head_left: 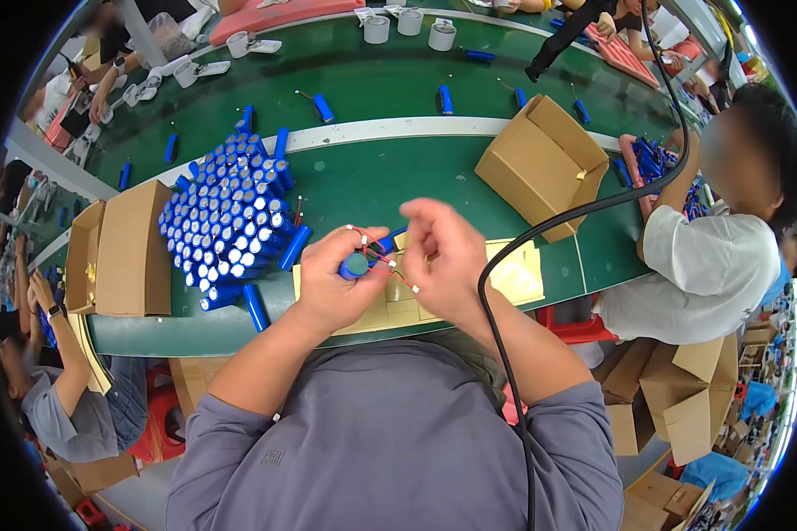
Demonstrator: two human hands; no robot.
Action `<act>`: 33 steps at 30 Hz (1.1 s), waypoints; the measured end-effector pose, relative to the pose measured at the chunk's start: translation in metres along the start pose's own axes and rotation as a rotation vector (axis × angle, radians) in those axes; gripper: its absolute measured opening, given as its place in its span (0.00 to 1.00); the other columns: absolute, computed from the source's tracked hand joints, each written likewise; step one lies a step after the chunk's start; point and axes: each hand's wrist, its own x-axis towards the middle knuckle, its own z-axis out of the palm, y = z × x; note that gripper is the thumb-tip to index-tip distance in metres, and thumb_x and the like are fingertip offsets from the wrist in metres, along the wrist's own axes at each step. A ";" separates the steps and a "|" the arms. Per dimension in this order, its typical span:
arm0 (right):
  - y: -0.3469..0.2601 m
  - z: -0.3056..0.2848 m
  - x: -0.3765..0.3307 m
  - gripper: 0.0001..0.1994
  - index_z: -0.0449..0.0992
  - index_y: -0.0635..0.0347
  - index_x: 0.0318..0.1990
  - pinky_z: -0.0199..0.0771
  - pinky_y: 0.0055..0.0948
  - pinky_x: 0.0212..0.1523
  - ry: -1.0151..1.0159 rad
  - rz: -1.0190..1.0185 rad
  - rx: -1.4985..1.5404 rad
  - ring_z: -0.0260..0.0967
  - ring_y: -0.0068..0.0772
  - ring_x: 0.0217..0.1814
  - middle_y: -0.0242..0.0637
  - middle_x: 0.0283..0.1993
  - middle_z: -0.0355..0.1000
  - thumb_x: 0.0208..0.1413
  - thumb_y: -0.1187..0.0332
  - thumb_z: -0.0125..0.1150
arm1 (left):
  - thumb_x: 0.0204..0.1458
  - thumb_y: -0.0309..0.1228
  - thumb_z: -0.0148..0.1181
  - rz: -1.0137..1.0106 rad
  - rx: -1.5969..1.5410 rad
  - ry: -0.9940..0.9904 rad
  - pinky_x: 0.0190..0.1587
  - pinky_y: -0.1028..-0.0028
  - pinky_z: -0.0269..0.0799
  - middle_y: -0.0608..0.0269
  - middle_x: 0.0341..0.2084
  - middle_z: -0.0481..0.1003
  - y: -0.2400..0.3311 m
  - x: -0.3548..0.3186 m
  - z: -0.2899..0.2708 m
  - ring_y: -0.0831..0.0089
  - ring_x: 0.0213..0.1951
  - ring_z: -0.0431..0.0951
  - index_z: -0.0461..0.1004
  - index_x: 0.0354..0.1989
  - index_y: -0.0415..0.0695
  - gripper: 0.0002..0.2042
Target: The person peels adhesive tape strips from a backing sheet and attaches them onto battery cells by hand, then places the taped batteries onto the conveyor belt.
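My left hand (332, 279) is closed around a blue cylindrical battery (349, 269) whose green end points toward me. Thin red and black wires (376, 250) with small white plugs spread between my hands. Close beside these wires is my right hand (447, 261), its fingers loosely curled and apart from the thumb, with nothing visible in its grip. Another blue battery (396, 238) lies partly hidden behind my hands. Below them is a yellow sheet (518, 273) on the green table. To the left of my left hand stands a dense pile of blue batteries (230, 208), mostly upright.
Open cardboard boxes stand at left (135, 252) and back right (540, 159). A black cable (584, 211) hangs across the right side. Beyond a pale rail (372, 129), spaced batteries lie on a green surface (266, 80). A co-worker (700, 239) sits at right.
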 end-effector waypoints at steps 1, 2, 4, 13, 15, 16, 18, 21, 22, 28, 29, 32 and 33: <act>0.003 -0.001 0.003 0.16 0.69 0.65 0.40 0.64 0.29 0.21 0.068 0.081 0.016 0.64 0.31 0.21 0.37 0.22 0.65 0.40 0.84 0.55 | 0.37 0.18 0.64 0.014 -0.026 0.017 0.31 0.76 0.71 0.57 0.26 0.75 0.000 0.001 0.001 0.73 0.27 0.76 0.74 0.34 0.34 0.12; 0.010 -0.006 0.005 0.16 0.69 0.65 0.40 0.64 0.29 0.21 0.070 0.083 0.013 0.64 0.31 0.21 0.37 0.22 0.65 0.40 0.84 0.55 | 0.37 0.18 0.64 0.014 -0.030 0.015 0.31 0.76 0.71 0.57 0.26 0.75 0.001 0.002 0.002 0.73 0.27 0.76 0.74 0.34 0.34 0.12; 0.029 -0.027 0.013 0.12 0.70 0.64 0.38 0.63 0.24 0.20 0.174 0.214 -0.024 0.63 0.25 0.20 0.35 0.24 0.66 0.43 0.83 0.54 | 0.41 0.18 0.61 -0.193 -0.156 0.025 0.28 0.80 0.68 0.61 0.25 0.75 0.004 0.001 0.002 0.81 0.25 0.73 0.73 0.37 0.33 0.12; 0.003 -0.029 0.019 0.16 0.69 0.64 0.39 0.65 0.39 0.29 -0.132 -0.182 -0.085 0.65 0.45 0.29 0.41 0.27 0.68 0.38 0.81 0.59 | 0.42 0.22 0.62 -0.387 -0.244 0.006 0.30 0.79 0.70 0.62 0.25 0.76 0.001 0.008 0.018 0.81 0.27 0.74 0.74 0.35 0.37 0.10; 0.009 -0.025 0.012 0.17 0.69 0.62 0.40 0.66 0.36 0.28 -0.131 -0.178 -0.130 0.65 0.42 0.29 0.39 0.27 0.68 0.38 0.82 0.59 | 0.42 0.23 0.63 -0.394 -0.213 0.012 0.30 0.79 0.70 0.62 0.25 0.76 -0.001 0.006 0.021 0.81 0.26 0.74 0.74 0.35 0.37 0.10; 0.011 -0.023 0.012 0.18 0.69 0.61 0.40 0.66 0.34 0.28 -0.133 -0.173 -0.171 0.66 0.39 0.29 0.36 0.27 0.68 0.37 0.82 0.59 | 0.41 0.23 0.63 -0.405 -0.181 0.022 0.30 0.79 0.70 0.62 0.25 0.76 -0.004 0.006 0.021 0.80 0.26 0.74 0.74 0.35 0.38 0.10; 0.004 -0.023 0.009 0.19 0.68 0.61 0.39 0.66 0.36 0.29 -0.184 -0.147 -0.169 0.65 0.41 0.27 0.35 0.23 0.65 0.33 0.82 0.59 | 0.41 0.24 0.63 -0.420 -0.132 0.004 0.30 0.78 0.70 0.61 0.24 0.76 -0.003 0.003 0.021 0.79 0.26 0.74 0.75 0.34 0.39 0.10; 0.004 -0.019 0.004 0.17 0.69 0.61 0.37 0.66 0.36 0.30 -0.178 -0.131 -0.173 0.65 0.41 0.27 0.35 0.23 0.65 0.35 0.81 0.58 | 0.40 0.23 0.63 -0.353 -0.050 -0.043 0.31 0.77 0.70 0.59 0.25 0.76 -0.003 -0.001 0.020 0.77 0.27 0.75 0.74 0.33 0.38 0.10; 0.003 -0.019 0.003 0.14 0.69 0.61 0.35 0.66 0.36 0.29 -0.185 -0.103 -0.160 0.66 0.42 0.27 0.36 0.23 0.65 0.36 0.81 0.57 | 0.40 0.23 0.63 -0.344 -0.049 -0.040 0.31 0.77 0.70 0.59 0.25 0.76 -0.002 -0.002 0.020 0.77 0.27 0.75 0.74 0.33 0.38 0.10; 0.025 -0.035 0.011 0.07 0.71 0.62 0.28 0.68 0.28 0.25 0.006 0.034 -0.259 0.67 0.34 0.26 0.39 0.27 0.67 0.40 0.82 0.55 | 0.44 0.20 0.60 -0.550 -0.296 0.105 0.25 0.81 0.67 0.64 0.22 0.73 0.017 0.010 0.021 0.81 0.23 0.72 0.72 0.36 0.35 0.10; 0.024 -0.042 0.014 0.08 0.71 0.62 0.31 0.67 0.33 0.26 0.024 0.050 -0.160 0.66 0.38 0.26 0.40 0.27 0.67 0.39 0.82 0.55 | 0.45 0.20 0.59 -0.554 -0.342 0.107 0.23 0.80 0.67 0.63 0.20 0.73 0.014 0.015 0.020 0.81 0.21 0.72 0.71 0.37 0.34 0.10; 0.009 -0.041 0.020 0.13 0.70 0.62 0.36 0.67 0.37 0.27 0.010 0.030 -0.029 0.66 0.42 0.27 0.40 0.26 0.68 0.39 0.82 0.57 | 0.45 0.21 0.61 -0.614 -0.437 0.068 0.27 0.82 0.68 0.63 0.26 0.75 0.009 0.021 0.016 0.83 0.26 0.72 0.72 0.37 0.35 0.10; 0.005 -0.037 0.022 0.15 0.70 0.63 0.38 0.68 0.36 0.28 -0.017 -0.017 0.000 0.66 0.40 0.27 0.40 0.27 0.68 0.39 0.82 0.58 | 0.45 0.21 0.61 -0.624 -0.436 0.070 0.27 0.82 0.68 0.63 0.26 0.75 0.009 0.021 0.015 0.83 0.26 0.72 0.72 0.37 0.35 0.10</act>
